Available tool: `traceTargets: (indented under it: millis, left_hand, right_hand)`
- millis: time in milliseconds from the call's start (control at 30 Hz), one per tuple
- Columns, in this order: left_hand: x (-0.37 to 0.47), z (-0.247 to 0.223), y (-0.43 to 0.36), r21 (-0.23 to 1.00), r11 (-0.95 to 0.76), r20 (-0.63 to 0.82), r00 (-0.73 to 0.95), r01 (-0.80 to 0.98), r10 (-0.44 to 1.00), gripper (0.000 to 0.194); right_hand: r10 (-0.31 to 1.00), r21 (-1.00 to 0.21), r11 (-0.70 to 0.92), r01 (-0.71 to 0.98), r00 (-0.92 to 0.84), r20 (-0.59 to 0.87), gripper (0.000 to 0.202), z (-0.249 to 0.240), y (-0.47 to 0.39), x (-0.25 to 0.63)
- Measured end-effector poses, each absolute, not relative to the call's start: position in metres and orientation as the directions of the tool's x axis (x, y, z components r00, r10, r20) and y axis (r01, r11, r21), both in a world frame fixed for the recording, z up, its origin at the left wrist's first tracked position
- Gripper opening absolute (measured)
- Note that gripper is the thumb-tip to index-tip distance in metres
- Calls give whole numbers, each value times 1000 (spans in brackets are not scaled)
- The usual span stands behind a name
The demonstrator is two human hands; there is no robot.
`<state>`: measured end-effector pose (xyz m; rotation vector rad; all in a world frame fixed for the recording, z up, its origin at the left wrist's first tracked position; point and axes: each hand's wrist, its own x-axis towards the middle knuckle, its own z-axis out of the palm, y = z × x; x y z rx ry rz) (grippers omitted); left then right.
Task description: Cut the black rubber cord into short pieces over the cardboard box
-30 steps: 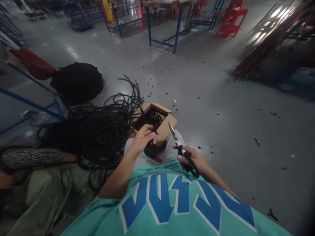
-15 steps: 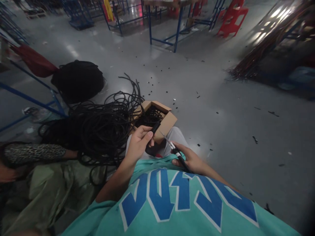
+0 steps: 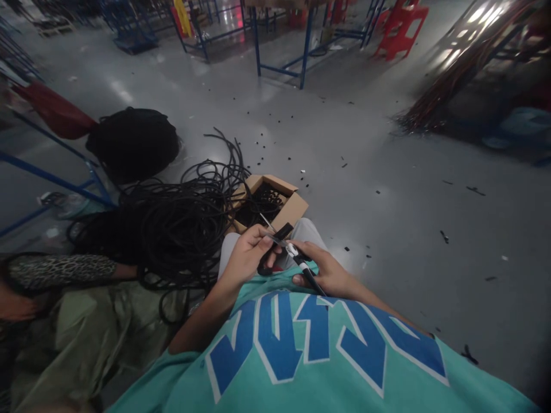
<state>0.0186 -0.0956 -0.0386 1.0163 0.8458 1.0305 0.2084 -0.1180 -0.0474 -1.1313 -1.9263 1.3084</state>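
Pinched in the fingers of my left hand point(image 3: 248, 252) is a ribbed black piece point(image 3: 284, 231), above my lap. My right hand point(image 3: 325, 267) grips a cutting tool point(image 3: 301, 263) with black handles and pale metal blades. Its blades are spread, one pointing up past the black piece and the other lying across it near my left fingertips. Just beyond my hands an open cardboard box point(image 3: 295, 211) holds many small black pieces point(image 3: 267, 198). Long black tubing point(image 3: 181, 223) lies heaped to the left of the box.
A large black bundle point(image 3: 133, 143) rests on the floor at the left. Beside the tubing is another person's patterned sleeve point(image 3: 60, 269). Ahead stand a blue-framed table point(image 3: 305, 51) and a red stool point(image 3: 400, 28). Thin wires point(image 3: 426, 117) hang at the right.
The cutting tool has moved left and its blades have spread around the black piece. The black piece has tilted flatter, and my two hands are closer together.
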Motion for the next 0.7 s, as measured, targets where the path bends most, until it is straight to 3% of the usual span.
traceTargets:
  millis: [567,633,700]
  left_hand:
    - [20,-31,-99,890,285,-153,356,-355,922,40]
    - [18,-29,-98,873,324,-165,405,-364,899,48]
    - [13,-31,-96,854,376,-167,494,-361,853,70]
  right_hand:
    - [881,-920,191,342,-473,7,41,-37,-122,209]
    - [873,-934,174,312,-488,-1,41,-37,-123,209]
    - [853,-961,128,246,-521,-20,43,-38,-124,207]
